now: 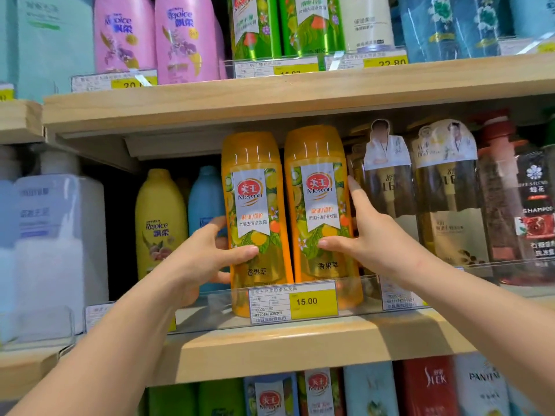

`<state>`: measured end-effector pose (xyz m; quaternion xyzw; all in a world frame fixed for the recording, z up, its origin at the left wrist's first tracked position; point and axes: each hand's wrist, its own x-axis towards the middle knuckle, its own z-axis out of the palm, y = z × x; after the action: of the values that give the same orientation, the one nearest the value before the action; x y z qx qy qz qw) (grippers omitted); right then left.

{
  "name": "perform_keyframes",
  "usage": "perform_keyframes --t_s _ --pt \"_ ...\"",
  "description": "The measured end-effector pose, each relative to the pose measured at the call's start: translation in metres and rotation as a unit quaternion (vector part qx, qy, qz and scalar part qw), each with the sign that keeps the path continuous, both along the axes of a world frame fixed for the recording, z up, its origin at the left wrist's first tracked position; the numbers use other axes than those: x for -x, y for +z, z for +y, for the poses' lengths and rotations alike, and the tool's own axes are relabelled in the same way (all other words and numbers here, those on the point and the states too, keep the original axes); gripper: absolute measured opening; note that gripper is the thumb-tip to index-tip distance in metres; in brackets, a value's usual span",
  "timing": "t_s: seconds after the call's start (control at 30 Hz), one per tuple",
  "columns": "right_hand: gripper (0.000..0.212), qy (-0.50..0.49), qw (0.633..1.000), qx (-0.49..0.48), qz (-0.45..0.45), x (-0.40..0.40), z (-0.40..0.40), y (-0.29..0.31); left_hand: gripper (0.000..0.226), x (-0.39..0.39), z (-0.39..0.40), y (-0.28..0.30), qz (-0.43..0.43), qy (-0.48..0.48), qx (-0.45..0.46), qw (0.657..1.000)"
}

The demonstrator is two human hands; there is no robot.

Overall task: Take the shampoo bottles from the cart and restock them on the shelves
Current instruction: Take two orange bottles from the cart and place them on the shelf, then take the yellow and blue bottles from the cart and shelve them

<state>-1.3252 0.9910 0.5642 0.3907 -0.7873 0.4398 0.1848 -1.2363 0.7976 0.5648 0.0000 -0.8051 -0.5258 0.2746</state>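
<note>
On the middle shelf point(300, 343), a pale wooden board crossing the view from 9 to 3 o'clock, two orange bottles stand upright, side by side and touching, behind a clear plastic lip. At 9 o'clock of the pair sits a big white bottle point(60, 250), blurred; nearer in stand a yellow bottle point(160, 223) and a blue bottle point(207, 199), set deeper on the shelf. At 3 o'clock, just beside the pair, stand clear gold bottles point(387, 202) with paper collars, then a dark bottle point(522, 217) with a red pump.

The upper shelf point(270, 94), at 12 o'clock, carries pink bottles point(156, 37) and green bottles point(285, 25) close above the orange caps.

The left orange bottle point(255, 217) is gripped by the left hand point(207, 253): thumb across the front label, fingers curled round the side facing the blue bottle. The right orange bottle point(321, 211) is held by the right hand point(366, 235): thumb on the front, fingers reaching up its side, wedged between it and the nearest gold bottle.

A yellow price tag point(312, 303) reading 15.00 hangs at 6 o'clock, covering the bottles' bases. Whether the bases rest on the shelf I cannot tell.
</note>
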Motion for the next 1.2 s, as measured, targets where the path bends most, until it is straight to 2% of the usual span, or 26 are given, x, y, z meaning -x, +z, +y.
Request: perform_keyframes --t_s 0.4,0.53,0.6,0.67,0.77,0.83,0.87,0.93,1.0,1.2 --pt "0.089 -0.012 1.0 -0.004 -0.029 -0.001 0.001 -0.006 0.031 -0.001 0.003 -0.003 0.008 -0.012 -0.006 1.0" --pt "0.084 -0.042 0.999 -0.023 -0.01 -0.008 0.001 -0.012 0.049 -0.005 0.01 -0.005 0.016 0.015 -0.009 1.0" --pt "0.082 -0.065 0.997 -0.028 0.013 -0.014 0.002 -0.015 0.068 -0.008 0.011 -0.007 0.069 0.082 0.026 0.994" --pt "0.079 -0.086 0.995 -0.017 0.041 -0.021 0.004 -0.018 0.073 -0.015 0.013 -0.011 0.158 0.174 0.107 0.966" --pt "0.071 -0.112 0.988 0.019 0.108 -0.034 0.006 -0.028 0.051 -0.032 0.019 -0.021 0.297 0.242 0.283 0.879" --pt "0.059 -0.11 0.979 0.047 0.164 -0.043 0.006 -0.04 0.037 -0.044 0.023 -0.032 0.332 0.254 0.376 0.827" --pt "0.053 -0.102 0.977 0.054 0.182 -0.048 0.006 -0.046 0.034 -0.05 0.024 -0.039 0.334 0.261 0.408 0.809" --pt "0.039 -0.072 0.976 0.053 0.197 -0.057 0.004 -0.06 0.031 -0.064 0.028 -0.055 0.308 0.267 0.441 0.799" --pt "0.031 -0.025 0.977 0.057 0.205 -0.068 0.003 -0.076 0.027 -0.081 0.031 -0.074 0.278 0.263 0.452 0.806" --pt "0.036 0.126 0.976 0.016 0.179 -0.114 -0.001 -0.135 0.03 -0.147 0.034 -0.14 0.16 0.301 0.431 0.836"
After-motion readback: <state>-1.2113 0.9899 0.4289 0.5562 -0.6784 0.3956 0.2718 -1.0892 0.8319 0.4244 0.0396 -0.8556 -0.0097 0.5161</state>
